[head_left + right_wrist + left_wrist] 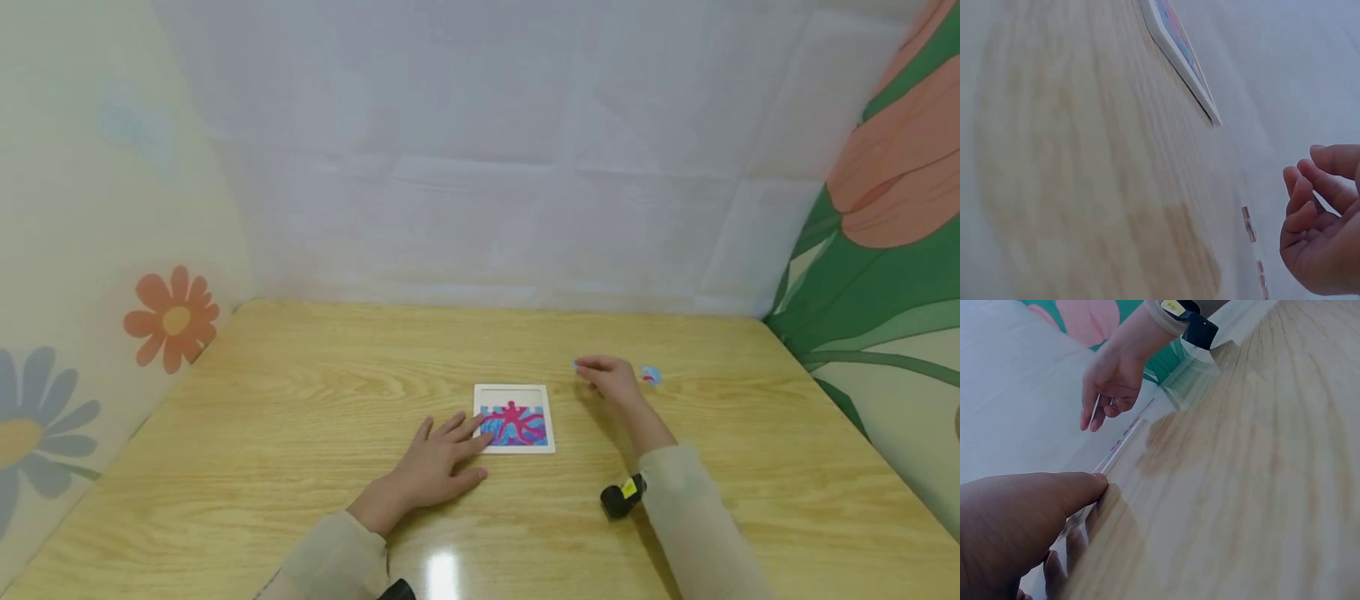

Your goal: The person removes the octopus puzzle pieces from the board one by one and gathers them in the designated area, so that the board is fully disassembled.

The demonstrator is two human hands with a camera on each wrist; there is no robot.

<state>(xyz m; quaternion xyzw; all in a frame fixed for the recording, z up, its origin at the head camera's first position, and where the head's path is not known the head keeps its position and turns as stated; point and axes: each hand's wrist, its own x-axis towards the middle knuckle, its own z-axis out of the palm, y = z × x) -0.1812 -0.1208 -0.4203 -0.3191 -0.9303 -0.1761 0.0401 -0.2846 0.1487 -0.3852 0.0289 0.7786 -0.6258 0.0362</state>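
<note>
A white-framed jigsaw puzzle [477, 400] lies on the table, its lower part filled with a pink octopus on blue and its top strip bare. My left hand [442, 467] rests at the puzzle's left side with fingers spread, fingertips over the frame's edge. Up and to the right of the frame, my right hand [611, 379] pinches a small puzzle piece [576, 364] between thumb and fingers, above the table. In the left wrist view that piece [1095, 412] shows edge-on as a thin pale sliver. Right of this hand lies a loose blue and pink puzzle piece [652, 375].
The wood-grain table [337, 358] reaches back to a white cloth [487, 167]. Painted walls stand at either side, with an orange flower [176, 319] at left and a large tulip [900, 158] at right. A black wrist camera [621, 498] sits by the right sleeve.
</note>
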